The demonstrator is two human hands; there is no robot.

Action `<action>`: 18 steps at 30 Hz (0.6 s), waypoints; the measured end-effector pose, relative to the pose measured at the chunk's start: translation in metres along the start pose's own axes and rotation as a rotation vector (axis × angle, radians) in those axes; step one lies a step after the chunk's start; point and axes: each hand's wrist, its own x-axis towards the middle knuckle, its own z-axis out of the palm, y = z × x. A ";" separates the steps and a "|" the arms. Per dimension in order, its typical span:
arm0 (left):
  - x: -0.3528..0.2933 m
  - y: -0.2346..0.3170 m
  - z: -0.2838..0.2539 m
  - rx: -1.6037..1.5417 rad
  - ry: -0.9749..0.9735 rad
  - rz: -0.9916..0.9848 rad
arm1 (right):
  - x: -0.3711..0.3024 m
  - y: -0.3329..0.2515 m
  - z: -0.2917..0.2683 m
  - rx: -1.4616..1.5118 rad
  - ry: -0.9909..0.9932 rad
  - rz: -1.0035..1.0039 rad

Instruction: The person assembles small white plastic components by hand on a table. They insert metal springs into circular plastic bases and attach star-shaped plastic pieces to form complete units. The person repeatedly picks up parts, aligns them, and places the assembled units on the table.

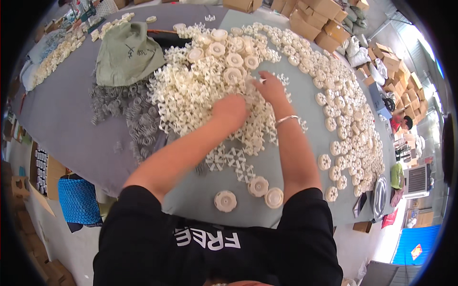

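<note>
A large heap of small cream star-shaped plastic parts point(183, 90) lies on the table, with round cream wheel-like parts point(232, 75) on its upper side. My left hand point(231, 112) is at the heap's right part, its fingers curled in. Whatever those fingers hold is hidden. Just right of the heap is my right hand point(272, 88), thumb and forefinger apart beside the round parts, with nothing visible gripped. Close to my body lie three loose round parts, one of them a cream disc point(225, 201). Several linked star-shaped parts point(237, 163) are spread above them.
Grey coil springs point(141, 119) lie left of the heap, below a green-grey cloth sack point(128, 55). Many assembled round cream pieces point(343, 105) line the table's right side. An oval metal tray point(379, 198) is at the right edge. A person point(401, 123) is at the far right.
</note>
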 end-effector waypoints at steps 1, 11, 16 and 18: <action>0.009 0.000 0.018 -0.003 0.066 -0.007 | 0.018 -0.002 0.008 -0.097 -0.096 0.030; 0.029 -0.015 0.036 -0.036 -0.057 -0.012 | 0.079 -0.045 0.023 0.368 -0.139 0.209; 0.035 -0.022 0.049 0.009 -0.046 0.131 | 0.093 -0.067 0.045 0.002 -0.169 0.085; 0.030 -0.024 0.042 -0.020 -0.035 0.126 | 0.084 -0.078 0.037 -0.046 -0.158 0.106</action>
